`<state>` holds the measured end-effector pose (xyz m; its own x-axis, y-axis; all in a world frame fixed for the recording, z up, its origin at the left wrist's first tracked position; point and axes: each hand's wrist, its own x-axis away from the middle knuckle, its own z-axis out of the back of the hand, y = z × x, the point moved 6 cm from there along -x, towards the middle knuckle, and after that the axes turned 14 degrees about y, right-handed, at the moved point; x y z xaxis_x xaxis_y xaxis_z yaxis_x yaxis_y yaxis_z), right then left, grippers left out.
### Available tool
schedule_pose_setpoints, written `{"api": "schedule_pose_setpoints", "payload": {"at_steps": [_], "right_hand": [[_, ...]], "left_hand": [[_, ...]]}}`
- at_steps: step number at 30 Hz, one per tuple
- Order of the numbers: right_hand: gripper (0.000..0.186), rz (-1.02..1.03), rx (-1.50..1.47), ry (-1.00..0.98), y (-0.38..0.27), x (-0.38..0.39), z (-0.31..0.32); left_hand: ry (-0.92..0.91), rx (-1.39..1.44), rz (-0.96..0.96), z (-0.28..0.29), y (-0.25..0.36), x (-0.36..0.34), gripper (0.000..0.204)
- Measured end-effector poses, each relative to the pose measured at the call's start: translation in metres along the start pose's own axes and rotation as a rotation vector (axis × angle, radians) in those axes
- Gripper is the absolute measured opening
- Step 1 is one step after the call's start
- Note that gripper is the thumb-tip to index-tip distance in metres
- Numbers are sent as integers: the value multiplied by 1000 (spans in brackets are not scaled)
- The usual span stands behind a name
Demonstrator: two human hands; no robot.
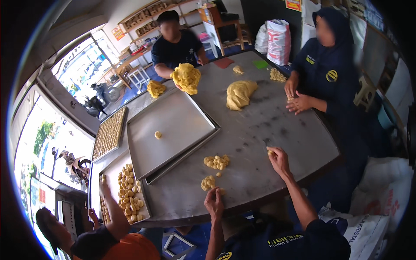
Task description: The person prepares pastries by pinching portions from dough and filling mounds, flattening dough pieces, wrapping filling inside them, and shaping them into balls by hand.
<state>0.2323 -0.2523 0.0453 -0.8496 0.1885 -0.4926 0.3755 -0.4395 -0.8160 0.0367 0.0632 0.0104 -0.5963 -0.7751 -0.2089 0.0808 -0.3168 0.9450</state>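
My left hand [214, 204] is at the near edge of the metal table, its fingers curled together beside a small pile of dough balls [207, 183]. A bit of dough [222, 191] shows against its fingertips, though what lies inside the fingers is hidden. Farther right, my right hand [279, 161] is closed over the tabletop, with a small piece of dough [271, 151] at its fingertips. A second pile of dough balls [216, 162] lies beyond the first, and one loose ball [219, 174] sits between the two.
A large dough mound [240, 94] rests mid-table. Stacked trays [169, 125] carry one dough piece [158, 134]. At left, a co-worker reaches into a tray of dough pieces [128, 195]; another holds a big dough lump [186, 78] across the table; a third works dough at right.
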Motion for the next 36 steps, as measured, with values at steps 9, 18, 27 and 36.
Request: {"api": "schedule_pose_setpoints", "payload": {"at_steps": [9,18,27,36], "right_hand": [[20,57,-30,-32,39,-102,-68],[62,378,52,46,-28,-251,-149],[119,526,695,-465,-58,-268,-277],[87,568,464,-209,-61,-223,-219]], "left_hand": [[-45,77,106,-6,-4,4,24],[-13,88,127,0,-8,0,24],[-31,53,129,3,-14,2,25],[-31,43,140,-1,-7,3,27]]}}
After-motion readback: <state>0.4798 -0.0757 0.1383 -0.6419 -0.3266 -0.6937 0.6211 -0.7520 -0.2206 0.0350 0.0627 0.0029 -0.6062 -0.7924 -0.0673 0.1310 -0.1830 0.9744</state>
